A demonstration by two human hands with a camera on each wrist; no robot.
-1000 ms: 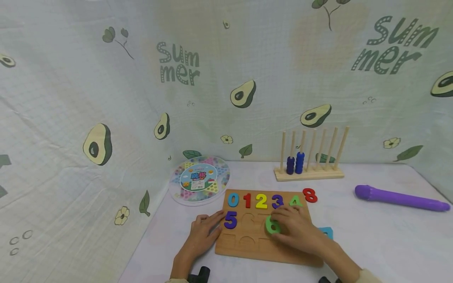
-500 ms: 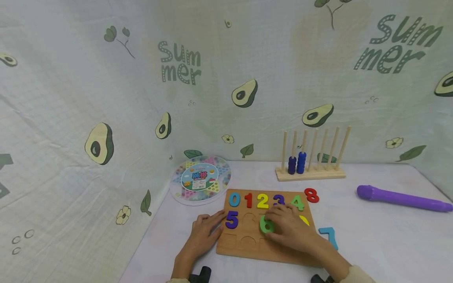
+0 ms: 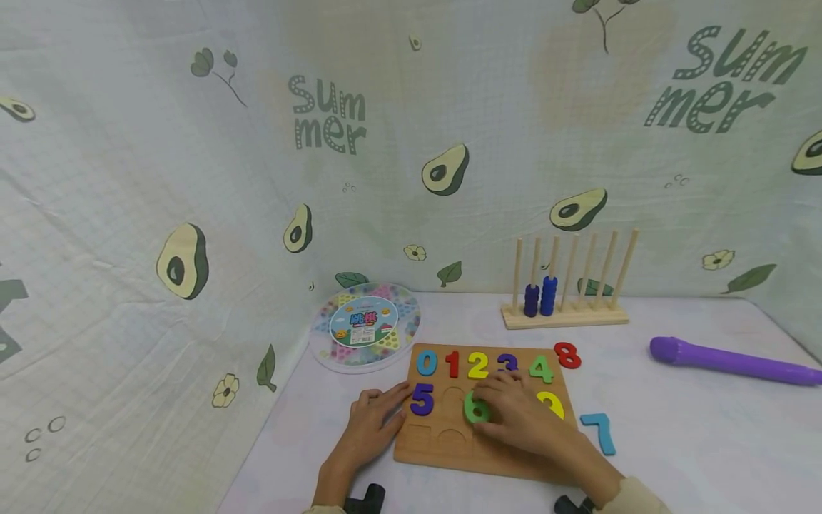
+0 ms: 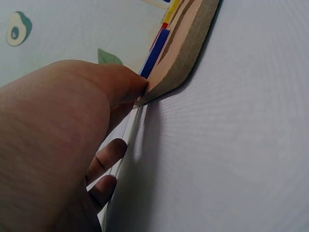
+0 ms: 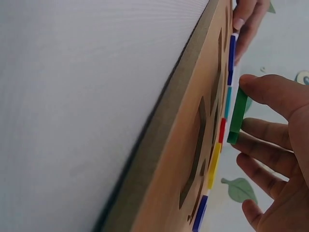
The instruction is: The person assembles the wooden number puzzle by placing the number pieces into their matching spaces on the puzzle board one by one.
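A wooden number board (image 3: pixel 437 446) lies on the table, with coloured numerals 0 to 4 along its back row. A purple 5 (image 3: pixel 422 399) sits at the left of the second row. My right hand (image 3: pixel 520 417) pinches a green number 6 (image 3: pixel 477 408) between thumb and fingers; the right wrist view shows this green piece (image 5: pixel 237 113) raised off the board. A yellow numeral (image 3: pixel 551 404), partly hidden by that hand, lies at the board's right. My left hand (image 3: pixel 369 428) rests against the board's left edge, its thumb (image 4: pixel 130 82) touching the corner.
A red 8 (image 3: pixel 568 355) and a blue 7 (image 3: pixel 598 432) lie off the board's right side. Behind stand a pegged wooden rack (image 3: pixel 565 320) with blue beads and a round game box (image 3: pixel 364 328). A purple stick (image 3: pixel 738 360) lies far right.
My right hand has moved left across the board with the green 6, uncovering the yellow numeral and the blue 7. My left hand stays at the board's edge.
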